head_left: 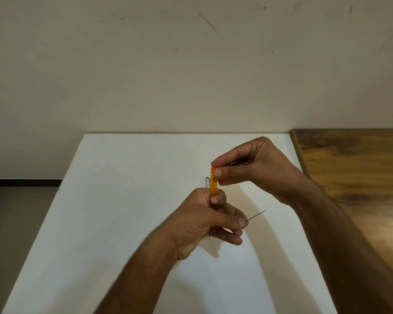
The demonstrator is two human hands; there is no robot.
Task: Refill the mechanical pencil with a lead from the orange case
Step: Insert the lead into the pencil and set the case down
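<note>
Floor in grey shows at the far left below a pale wall, and beside it the white desk fills the middle of the view. Above the desk the left hand is curled shut around the lower part of the orange case, which stands nearly upright, with the thumb pressed on its front. Just behind the case, also rising out of that fist, is the clear top end of the mechanical pencil; whether the fingers grip it firmly cannot be told, since most of its barrel is hidden. A thin dark lead sticks out to the right from between the left forefinger and middle finger, slanting upward, its free end in the air above the desk. Higher and to the right, the right hand pinches the orange cap at the top of the case between thumb and forefinger, the other fingers folded loosely. Further right, a brown wooden surface adjoins the white desk.
</note>
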